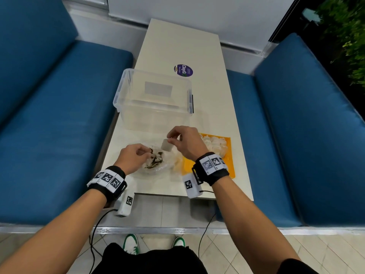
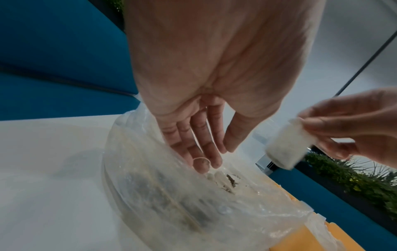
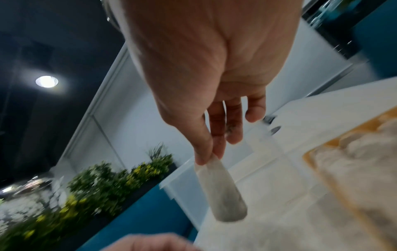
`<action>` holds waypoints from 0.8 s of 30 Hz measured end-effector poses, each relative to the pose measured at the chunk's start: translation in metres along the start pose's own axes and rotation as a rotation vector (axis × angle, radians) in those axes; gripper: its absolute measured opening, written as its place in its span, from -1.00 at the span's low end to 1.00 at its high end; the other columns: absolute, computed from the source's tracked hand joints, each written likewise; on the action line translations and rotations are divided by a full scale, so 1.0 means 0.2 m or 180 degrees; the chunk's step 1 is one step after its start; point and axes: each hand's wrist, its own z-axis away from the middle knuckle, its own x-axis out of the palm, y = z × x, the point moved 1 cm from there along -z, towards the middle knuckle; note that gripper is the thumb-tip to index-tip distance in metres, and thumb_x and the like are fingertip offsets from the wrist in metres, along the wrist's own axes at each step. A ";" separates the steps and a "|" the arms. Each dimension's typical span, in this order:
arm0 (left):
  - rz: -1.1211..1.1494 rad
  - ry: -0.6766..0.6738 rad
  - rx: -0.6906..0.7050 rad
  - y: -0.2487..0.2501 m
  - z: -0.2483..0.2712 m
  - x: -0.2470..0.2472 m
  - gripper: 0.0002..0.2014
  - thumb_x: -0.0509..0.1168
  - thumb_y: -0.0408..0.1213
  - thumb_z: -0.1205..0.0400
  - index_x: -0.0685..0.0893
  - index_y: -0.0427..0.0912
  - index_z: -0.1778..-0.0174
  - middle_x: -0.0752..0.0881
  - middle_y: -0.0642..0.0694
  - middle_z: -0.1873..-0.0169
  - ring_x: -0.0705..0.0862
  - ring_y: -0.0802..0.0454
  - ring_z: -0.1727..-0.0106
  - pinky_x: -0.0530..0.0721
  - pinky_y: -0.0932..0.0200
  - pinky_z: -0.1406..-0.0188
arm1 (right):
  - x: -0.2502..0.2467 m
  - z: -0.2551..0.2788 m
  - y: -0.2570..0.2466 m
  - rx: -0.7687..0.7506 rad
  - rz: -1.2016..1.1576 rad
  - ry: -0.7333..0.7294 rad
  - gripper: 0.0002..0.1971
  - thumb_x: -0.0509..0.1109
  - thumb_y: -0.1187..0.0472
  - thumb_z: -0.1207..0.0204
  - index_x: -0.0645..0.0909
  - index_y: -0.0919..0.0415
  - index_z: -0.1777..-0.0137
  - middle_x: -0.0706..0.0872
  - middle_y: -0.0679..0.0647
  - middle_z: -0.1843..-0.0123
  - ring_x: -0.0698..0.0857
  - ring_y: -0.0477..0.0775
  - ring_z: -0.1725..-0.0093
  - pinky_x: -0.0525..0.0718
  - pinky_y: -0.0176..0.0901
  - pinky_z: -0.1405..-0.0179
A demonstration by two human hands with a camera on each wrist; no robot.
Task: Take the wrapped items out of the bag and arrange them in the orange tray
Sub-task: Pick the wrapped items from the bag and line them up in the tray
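Wrapped item (image 1: 166, 145) pinched by right hand (image 1: 184, 140) above bag (image 1: 156, 162).

My left hand (image 2: 206, 84) fills the top of the wrist view, palm toward the lens, fingers (image 2: 201, 144) straight and reaching down into the clear plastic bag (image 2: 171, 195). Fingertips touch the film inside, right by some dark flecks. The bag sits crumpled on the white table (image 2: 43, 169), its far end draped over the orange tray (image 2: 305, 237). At right, my right hand (image 2: 354, 125) pinches a white wrapped item (image 2: 287, 146), hanging clear of the bag, slightly blurred.
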 end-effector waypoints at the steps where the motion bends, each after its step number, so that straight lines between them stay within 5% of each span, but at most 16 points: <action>1: -0.0072 0.0011 -0.0001 0.00 0.00 0.00 -0.90 0.50 -0.21 -0.66 0.84 -0.03 -0.07 0.85 0.06 0.07 0.79 0.10 -0.04 0.67 0.22 -0.02 | -0.05 0.02 0.05 0.0104 -0.0009 -0.0019 -0.95 0.54 0.20 -0.56 0.80 0.11 0.02 0.80 -0.06 0.14 0.59 -0.29 0.27 0.44 -0.46 0.24; 6: -0.0310 0.0011 -0.0014 0.01 -0.02 0.02 -0.91 0.44 -0.25 -0.71 0.80 -0.01 -0.08 0.79 0.09 0.08 0.72 0.12 -0.02 0.54 0.39 0.16 | -0.23 0.15 0.33 0.0627 0.0258 -0.0285 -0.96 0.57 0.24 -0.53 0.82 0.12 0.06 0.80 -0.05 0.12 0.66 -0.20 0.19 0.52 -0.45 0.20; 14: -0.0419 0.0052 -0.0051 0.01 -0.04 0.06 -0.89 0.42 -0.24 -0.71 0.82 -0.06 -0.11 0.80 0.02 0.05 0.72 0.03 -0.05 0.59 0.17 -0.04 | -0.34 0.30 0.68 0.1379 0.1160 -0.0936 -0.87 0.62 0.28 -0.49 0.76 0.04 0.17 0.74 -0.01 0.07 0.75 0.02 0.10 0.76 -0.15 0.03; 20: -0.0384 0.0100 -0.0101 0.00 -0.04 0.06 -0.90 0.41 -0.26 -0.71 0.81 0.03 -0.04 0.79 0.08 0.04 0.71 0.09 -0.06 0.63 0.18 0.00 | -0.37 0.25 0.77 0.1102 0.2176 -0.0727 -0.90 0.47 0.18 -0.59 0.81 -0.02 0.05 0.70 0.08 -0.08 0.68 0.16 -0.07 0.71 0.04 -0.17; 24: -0.0366 0.0164 -0.0142 0.01 -0.04 0.06 -0.89 0.41 -0.27 -0.71 0.80 0.03 -0.05 0.77 0.11 0.05 0.68 0.16 -0.02 0.51 0.40 0.14 | -0.38 0.18 0.81 0.0930 0.2643 -0.0583 -0.91 0.42 0.07 -0.65 0.78 -0.07 -0.03 0.63 0.08 -0.14 0.60 0.17 -0.20 0.61 0.04 -0.23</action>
